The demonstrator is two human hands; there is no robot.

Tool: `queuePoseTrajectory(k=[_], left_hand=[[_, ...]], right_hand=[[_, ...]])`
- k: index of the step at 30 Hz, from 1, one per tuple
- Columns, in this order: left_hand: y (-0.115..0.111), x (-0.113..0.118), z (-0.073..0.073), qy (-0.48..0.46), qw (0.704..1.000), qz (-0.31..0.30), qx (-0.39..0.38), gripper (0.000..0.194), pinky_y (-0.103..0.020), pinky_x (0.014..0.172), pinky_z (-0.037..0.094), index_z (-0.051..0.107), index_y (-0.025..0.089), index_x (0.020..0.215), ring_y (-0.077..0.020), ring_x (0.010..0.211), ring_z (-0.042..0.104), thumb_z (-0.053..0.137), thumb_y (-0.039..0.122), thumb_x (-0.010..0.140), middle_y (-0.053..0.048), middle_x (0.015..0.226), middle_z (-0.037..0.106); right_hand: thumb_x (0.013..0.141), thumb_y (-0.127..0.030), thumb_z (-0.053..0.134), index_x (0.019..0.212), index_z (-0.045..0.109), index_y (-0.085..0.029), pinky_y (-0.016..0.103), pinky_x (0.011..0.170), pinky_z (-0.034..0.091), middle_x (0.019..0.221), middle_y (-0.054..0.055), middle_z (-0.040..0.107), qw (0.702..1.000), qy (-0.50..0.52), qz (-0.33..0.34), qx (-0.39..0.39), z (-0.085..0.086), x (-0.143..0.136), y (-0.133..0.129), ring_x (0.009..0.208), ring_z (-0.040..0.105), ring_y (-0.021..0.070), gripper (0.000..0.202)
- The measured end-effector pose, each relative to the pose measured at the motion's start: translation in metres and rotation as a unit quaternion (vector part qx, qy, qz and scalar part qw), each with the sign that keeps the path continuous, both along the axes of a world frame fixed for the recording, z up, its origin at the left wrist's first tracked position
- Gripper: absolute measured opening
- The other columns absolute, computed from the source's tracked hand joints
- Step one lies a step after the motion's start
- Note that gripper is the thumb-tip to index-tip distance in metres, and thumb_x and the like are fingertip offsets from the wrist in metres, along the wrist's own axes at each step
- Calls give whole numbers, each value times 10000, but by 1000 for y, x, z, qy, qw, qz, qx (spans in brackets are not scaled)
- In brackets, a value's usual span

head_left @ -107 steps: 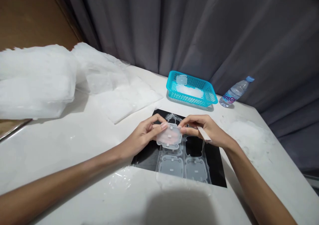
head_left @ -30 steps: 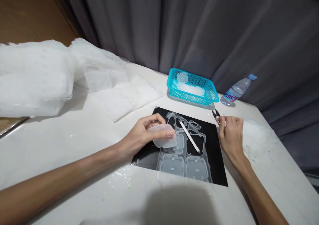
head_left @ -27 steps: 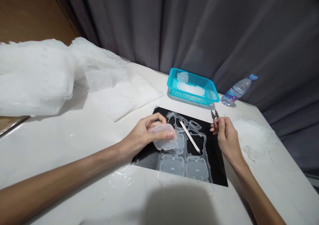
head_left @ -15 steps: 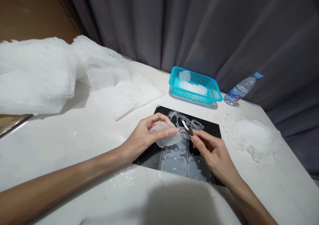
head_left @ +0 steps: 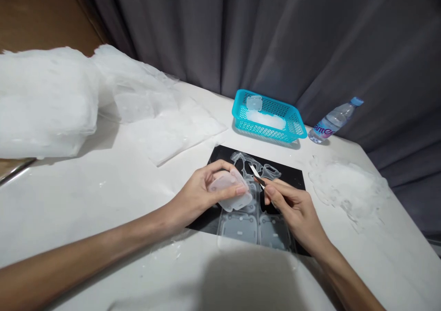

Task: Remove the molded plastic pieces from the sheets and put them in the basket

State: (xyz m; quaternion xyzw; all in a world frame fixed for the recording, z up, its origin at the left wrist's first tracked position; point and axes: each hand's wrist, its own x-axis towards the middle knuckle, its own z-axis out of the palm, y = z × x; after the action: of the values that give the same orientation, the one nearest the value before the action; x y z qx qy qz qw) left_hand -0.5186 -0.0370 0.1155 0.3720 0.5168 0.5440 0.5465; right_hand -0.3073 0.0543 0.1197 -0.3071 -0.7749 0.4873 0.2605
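- Translucent plastic panel [head_left: 237, 202]: pinched between thumb and fingers of the left hand [head_left: 206, 189], tilted above the black mat [head_left: 293, 178]; whether one layer or two were held could not be told.
- Dark-bladed snips [head_left: 261, 182]: gripped narrowly in the fingers of the right hand [head_left: 292, 205], placed just beside the panel's right edge; contact could not be confirmed.
- Change: a second earlier, the snips had been held at the mat's far right corner; they had since been brought across, so both hands were engaged at one spot.
- Moulded plastic sheet [head_left: 240, 230]: laid beneath on the mat; by the snips, a white strip [head_left: 252, 168] was partly hidden.
- Farther out: a turquoise basket [head_left: 257, 129] was set beside a plastic bottle [head_left: 332, 123]; clear offcuts [head_left: 347, 187] were heaped rightward, filmy white packs [head_left: 44, 104] leftward.
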Motion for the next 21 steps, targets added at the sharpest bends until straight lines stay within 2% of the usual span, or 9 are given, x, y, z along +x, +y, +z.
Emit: queuePoseTrajectory(k=[4,6,8,10,15,21], left_hand=[[-2,-1,0,69,997,26,16,320,-206,614,493,690,174,883,-121,675,634,888,401,774,12,774,689],[-2,-2,1,78,996,37,32,301,-202,623,486,692,172,870,-118,690,634,886,382,779,7,782,700],[-2,-3,2,69,996,35,45,294,-208,652,494,682,169,860,-125,720,651,885,366,782,-9,811,728],[-2,-4,2,59,996,29,54,293,-219,665,503,672,168,854,-134,735,667,882,360,783,-26,835,750],[-3,-7,0,70,995,20,72,279,-245,695,529,665,167,848,-160,763,698,872,347,794,-41,834,757],[-4,-8,-3,74,992,13,106,215,-230,744,544,674,177,847,-146,808,707,862,280,821,-22,854,759]], right_hand=[[1038,-444,567,823,783,-210,337,848,477,754,17,604,1000,-4,20,-17,4,3,0,830,617,197,384],[1037,-454,572,1013,823,-230,333,817,482,776,21,611,999,-19,28,-21,5,5,-1,830,616,198,337],[1032,-464,582,1234,785,-259,317,740,482,807,27,616,998,-33,41,-19,6,7,-2,798,601,193,353],[1031,-462,586,1344,729,-286,309,709,487,815,30,619,998,-37,52,-10,5,7,-2,784,593,189,387],[1044,-419,575,1349,724,-301,312,719,507,794,28,626,998,-31,61,14,3,8,-4,775,591,183,359],[1054,-355,564,1351,721,-300,306,700,501,805,19,610,997,-7,61,36,3,8,-8,756,581,171,340]])
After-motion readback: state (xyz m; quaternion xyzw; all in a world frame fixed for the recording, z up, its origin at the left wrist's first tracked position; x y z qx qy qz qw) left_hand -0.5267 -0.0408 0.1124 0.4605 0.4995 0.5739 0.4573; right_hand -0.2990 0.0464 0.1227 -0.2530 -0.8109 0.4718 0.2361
